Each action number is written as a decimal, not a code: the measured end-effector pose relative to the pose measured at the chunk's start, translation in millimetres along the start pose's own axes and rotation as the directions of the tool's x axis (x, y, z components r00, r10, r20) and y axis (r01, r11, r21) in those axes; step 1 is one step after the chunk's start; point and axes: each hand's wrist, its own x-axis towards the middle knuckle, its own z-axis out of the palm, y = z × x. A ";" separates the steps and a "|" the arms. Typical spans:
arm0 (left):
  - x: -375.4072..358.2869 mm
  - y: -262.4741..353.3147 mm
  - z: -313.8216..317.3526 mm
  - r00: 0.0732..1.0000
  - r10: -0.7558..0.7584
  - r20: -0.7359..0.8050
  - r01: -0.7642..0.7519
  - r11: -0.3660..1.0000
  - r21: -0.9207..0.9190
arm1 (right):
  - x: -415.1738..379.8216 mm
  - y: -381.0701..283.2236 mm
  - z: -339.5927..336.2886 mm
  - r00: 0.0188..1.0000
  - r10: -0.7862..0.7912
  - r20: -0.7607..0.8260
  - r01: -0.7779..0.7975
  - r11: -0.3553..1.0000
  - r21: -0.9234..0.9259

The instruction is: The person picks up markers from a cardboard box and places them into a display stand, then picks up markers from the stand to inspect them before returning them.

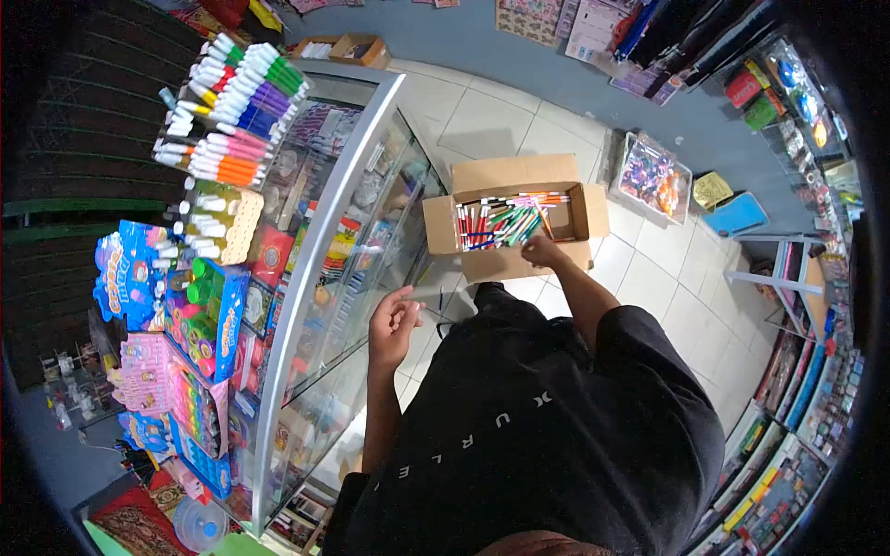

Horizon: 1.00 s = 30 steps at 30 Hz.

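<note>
An open cardboard box (519, 174) stands on the floor in front of me, its flaps folded outward. Inside lie many loose pens or markers (508, 222) in red, green, orange, pink and white. My right hand (542, 251) is at the box's near edge, its fingers closed; what they hold, if anything, is hidden. My left hand (394, 324) hangs in the air beside the glass display case (336, 269), fingers loosely curled and apart, with nothing in it.
On the case's top stand a rack of coloured markers (243, 111) and colourful toy boxes (221, 315). A plastic bin (654, 178) sits right of the cardboard box. Stocked shelves (797, 408) curve along the right; a blue item (737, 215) leans near the wall.
</note>
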 end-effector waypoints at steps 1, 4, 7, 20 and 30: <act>2.5 -0.3 3.2 1.000 -0.007 -0.004 0.007 1.000 -0.005 | 20.2 44.5 4.8 0.948 -0.306 0.089 0.300 0.761 -0.574; 5.9 3.9 10.8 0.997 -0.070 -0.026 0.070 0.997 0.015 | 30.1 92.7 17.1 0.984 -0.154 0.090 0.179 0.826 -0.534; 7.8 5.7 18.7 0.980 -0.181 -0.081 0.187 0.980 0.070 | 9.1 65.7 7.9 0.973 0.215 0.080 -0.211 0.976 -0.055; 0.3 -27.5 46.9 0.874 -0.454 -0.172 0.466 0.884 0.037 | 142.9 48.1 50.7 0.980 -0.123 0.157 0.086 0.970 0.228; -2.7 -35.7 45.5 0.782 -0.573 -0.246 0.592 0.806 0.002 | 168.2 -14.8 66.1 0.950 -0.252 0.183 0.310 0.700 -0.643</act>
